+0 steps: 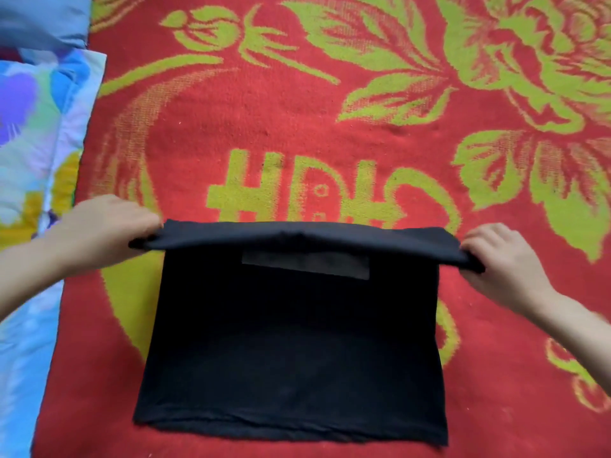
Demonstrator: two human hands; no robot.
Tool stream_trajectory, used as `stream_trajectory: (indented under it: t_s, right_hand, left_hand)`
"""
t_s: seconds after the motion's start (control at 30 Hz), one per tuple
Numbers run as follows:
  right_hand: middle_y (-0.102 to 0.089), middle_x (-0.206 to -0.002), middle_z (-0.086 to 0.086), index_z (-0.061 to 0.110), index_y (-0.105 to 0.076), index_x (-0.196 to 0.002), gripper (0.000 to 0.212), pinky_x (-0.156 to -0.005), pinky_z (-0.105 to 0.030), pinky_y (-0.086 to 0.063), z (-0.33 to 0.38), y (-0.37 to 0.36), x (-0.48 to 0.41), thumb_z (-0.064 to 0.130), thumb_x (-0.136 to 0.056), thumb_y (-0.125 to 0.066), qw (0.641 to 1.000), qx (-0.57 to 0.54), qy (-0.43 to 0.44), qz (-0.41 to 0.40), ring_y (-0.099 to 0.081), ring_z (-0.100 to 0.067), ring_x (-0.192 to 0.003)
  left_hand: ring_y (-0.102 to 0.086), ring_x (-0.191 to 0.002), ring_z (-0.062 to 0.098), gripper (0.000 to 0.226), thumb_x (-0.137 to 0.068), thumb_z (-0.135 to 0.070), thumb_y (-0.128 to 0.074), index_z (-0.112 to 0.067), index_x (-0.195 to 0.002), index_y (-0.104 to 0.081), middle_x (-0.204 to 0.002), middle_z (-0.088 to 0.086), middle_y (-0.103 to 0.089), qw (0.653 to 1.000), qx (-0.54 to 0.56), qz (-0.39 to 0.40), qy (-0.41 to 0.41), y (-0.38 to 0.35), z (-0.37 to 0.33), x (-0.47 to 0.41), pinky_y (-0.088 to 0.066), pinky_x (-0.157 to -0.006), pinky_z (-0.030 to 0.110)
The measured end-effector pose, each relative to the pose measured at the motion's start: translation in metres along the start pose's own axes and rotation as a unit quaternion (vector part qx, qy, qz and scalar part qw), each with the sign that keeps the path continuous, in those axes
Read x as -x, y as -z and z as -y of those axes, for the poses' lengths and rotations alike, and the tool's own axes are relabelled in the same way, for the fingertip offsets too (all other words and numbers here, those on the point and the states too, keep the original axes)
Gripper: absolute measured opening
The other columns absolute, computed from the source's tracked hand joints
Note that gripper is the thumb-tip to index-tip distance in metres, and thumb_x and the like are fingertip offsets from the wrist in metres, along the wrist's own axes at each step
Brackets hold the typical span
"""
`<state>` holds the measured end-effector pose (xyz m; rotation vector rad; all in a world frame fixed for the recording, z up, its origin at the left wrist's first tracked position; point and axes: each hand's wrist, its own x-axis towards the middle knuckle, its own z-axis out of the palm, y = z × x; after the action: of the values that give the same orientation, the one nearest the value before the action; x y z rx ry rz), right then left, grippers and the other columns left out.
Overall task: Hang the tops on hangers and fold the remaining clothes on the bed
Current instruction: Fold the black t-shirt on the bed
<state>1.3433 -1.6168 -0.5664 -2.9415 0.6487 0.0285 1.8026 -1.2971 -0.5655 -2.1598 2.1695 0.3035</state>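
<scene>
A black garment (291, 345) lies spread on the red bed cover, with a grey rectangular label near its upper part. Its far edge is lifted and doubled over toward me. My left hand (105, 233) pinches the left end of that raised fold. My right hand (506, 259) pinches the right end. The near hem lies flat on the cover. No hangers are in view.
The red blanket (330, 110) with yellow-green flowers covers the bed. A quilt (29, 143) with a pale blue, purple and yellow print lies along the left side. A grey-blue cloth (39, 21) sits at the top left corner.
</scene>
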Motion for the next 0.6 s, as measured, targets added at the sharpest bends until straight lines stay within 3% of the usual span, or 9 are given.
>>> stream_trajectory:
  t_s: [0.1,0.2,0.27,0.3,0.37,0.4,0.47,0.53,0.6]
  right_hand:
    - [-0.065,-0.094,-0.017,0.009,-0.055,-0.078,0.022,-0.072,-0.040,-0.041,0.021,-0.025,0.041,0.029,-0.069,-0.059,0.991,0.072,0.068,0.095,-0.064,-0.036,-0.090]
    - [-0.068,-0.098,-0.019,0.011,-0.062,-0.067,0.043,-0.078,-0.042,-0.047,0.037,-0.054,0.061,0.049,-0.051,-0.077,0.952,0.122,0.098,0.263,-0.068,-0.034,-0.092]
    - [-0.068,-0.086,-0.014,0.012,-0.061,-0.061,0.045,-0.077,-0.042,-0.043,0.042,-0.063,0.058,0.056,-0.068,-0.058,0.962,0.106,0.082,0.237,-0.068,-0.032,-0.084]
    - [-0.065,-0.078,-0.011,0.011,-0.059,-0.061,0.044,-0.073,-0.040,-0.040,0.043,-0.063,0.050,0.052,-0.076,-0.049,0.974,0.094,0.057,0.196,-0.067,-0.031,-0.078]
    - [-0.062,-0.073,-0.010,0.009,-0.062,-0.067,0.040,-0.065,-0.039,-0.042,0.048,-0.059,0.028,0.040,-0.083,-0.044,0.991,0.065,-0.027,0.111,-0.063,-0.032,-0.071]
    - [-0.064,-0.081,-0.013,0.006,-0.066,-0.077,0.036,-0.064,-0.041,-0.046,0.049,-0.055,0.015,0.034,-0.084,-0.046,0.991,0.044,-0.082,0.095,-0.062,-0.035,-0.077]
    - [-0.058,-0.120,-0.018,0.004,-0.060,-0.117,0.037,-0.081,-0.048,-0.045,0.050,-0.050,-0.009,0.025,-0.088,-0.053,0.972,0.011,-0.193,0.135,-0.053,-0.039,-0.109]
    - [-0.038,-0.145,-0.010,0.011,-0.034,-0.142,0.057,-0.099,-0.045,-0.035,0.046,-0.052,-0.020,0.023,-0.090,-0.053,0.941,-0.001,-0.252,0.225,-0.034,-0.031,-0.132]
    - [-0.042,-0.141,-0.008,0.015,-0.034,-0.140,0.053,-0.100,-0.042,-0.031,0.043,-0.055,-0.025,0.021,-0.090,-0.051,0.920,0.008,-0.271,0.283,-0.034,-0.029,-0.130]
  left_hand:
    - [-0.064,-0.067,0.027,0.011,-0.073,-0.016,-0.046,-0.019,-0.083,-0.042,-0.079,0.009,-0.067,0.996,-0.074,-0.012,-0.046,-0.029,-0.032,0.034,-0.039,-0.061,0.038]
    - [-0.058,-0.082,0.034,0.048,-0.043,-0.007,-0.073,-0.010,-0.087,-0.054,-0.092,0.023,-0.066,0.984,-0.148,0.091,-0.028,-0.068,-0.060,0.058,-0.036,-0.074,0.046]
    - [-0.055,-0.085,0.036,0.067,-0.016,-0.003,-0.078,-0.005,-0.082,-0.066,-0.091,0.027,-0.064,0.981,-0.129,0.148,0.006,-0.078,-0.064,0.055,-0.035,-0.079,0.051]
    - [-0.057,-0.081,0.036,0.064,-0.015,-0.004,-0.079,-0.004,-0.078,-0.066,-0.087,0.025,-0.063,0.982,-0.117,0.148,0.031,-0.075,-0.066,0.047,-0.036,-0.078,0.052]
    - [-0.060,-0.071,0.036,0.050,-0.026,-0.003,-0.080,-0.004,-0.073,-0.064,-0.078,0.021,-0.059,0.985,-0.091,0.112,0.093,-0.065,-0.069,0.028,-0.040,-0.074,0.053]
    - [-0.061,-0.072,0.037,0.046,-0.033,0.000,-0.080,-0.003,-0.076,-0.063,-0.080,0.022,-0.059,0.984,-0.077,0.096,0.133,-0.059,-0.070,0.016,-0.041,-0.073,0.053]
    - [-0.058,-0.098,0.038,0.054,-0.056,0.000,-0.077,-0.004,-0.107,-0.062,-0.110,0.023,-0.059,0.973,-0.044,0.078,0.214,-0.052,-0.065,-0.009,-0.041,-0.080,0.054]
    - [-0.031,-0.135,0.028,0.073,-0.080,-0.012,-0.064,-0.018,-0.145,-0.030,-0.150,0.011,-0.029,0.945,0.002,0.151,0.289,-0.053,-0.057,-0.028,-0.032,-0.101,0.050]
    - [-0.017,-0.142,0.021,0.078,-0.088,-0.017,-0.055,-0.027,-0.150,-0.008,-0.156,0.001,-0.018,0.914,0.016,0.262,0.310,-0.053,-0.052,-0.040,-0.022,-0.110,0.046]
